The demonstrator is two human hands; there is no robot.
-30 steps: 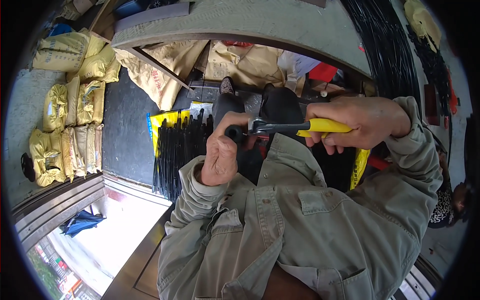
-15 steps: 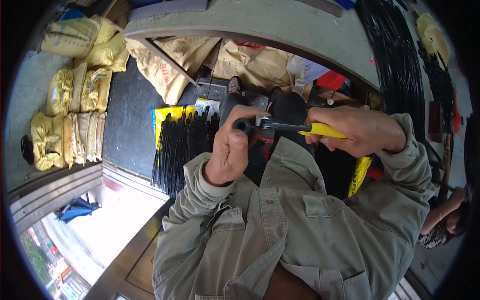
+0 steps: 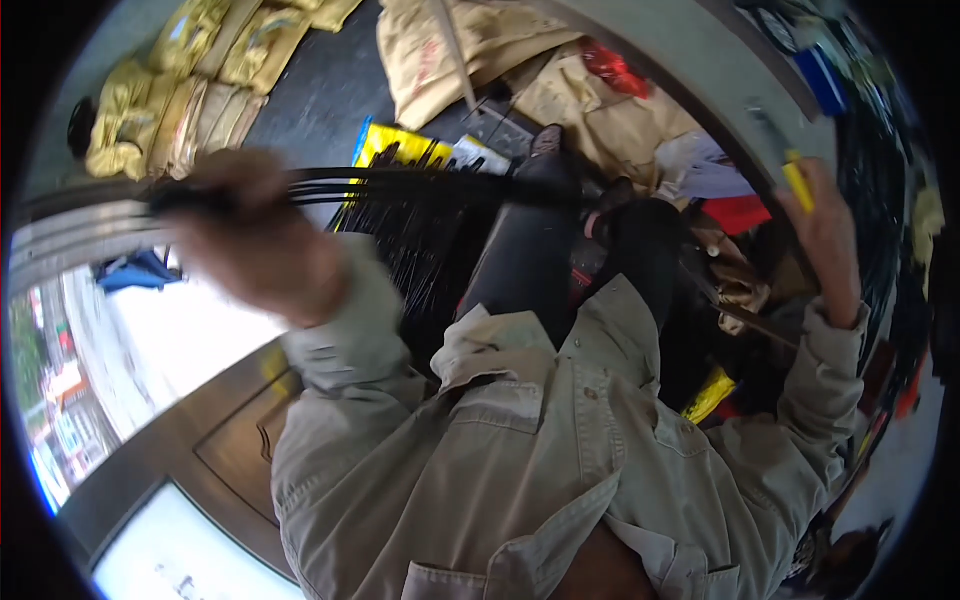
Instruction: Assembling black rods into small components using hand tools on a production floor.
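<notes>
My left hand (image 3: 265,240), smeared by motion, is raised at the left and closed around a bundle of long thin black strips (image 3: 400,187). The bundle stretches across in front of my lap, its right part blurred. At the far right my right hand (image 3: 828,225) grips yellow-handled pliers (image 3: 799,184), their metal head pointing away from me, near the bench edge. The pliers and the bundle are well apart. Below the held bundle, a pile of similar black strips (image 3: 415,250) lies beside my left leg, next to a yellow and blue bag (image 3: 392,146).
A grey bench (image 3: 655,40) runs along the far side. Tan sacks (image 3: 455,55) and a red bag (image 3: 730,213) lie under it. More yellow sacks (image 3: 130,125) stand at the far left. A wooden door (image 3: 235,430) is at the lower left.
My hands have moved apart: the left swung left with the black bundle, the right went right and away with the pliers. The view has turned and shifted.
</notes>
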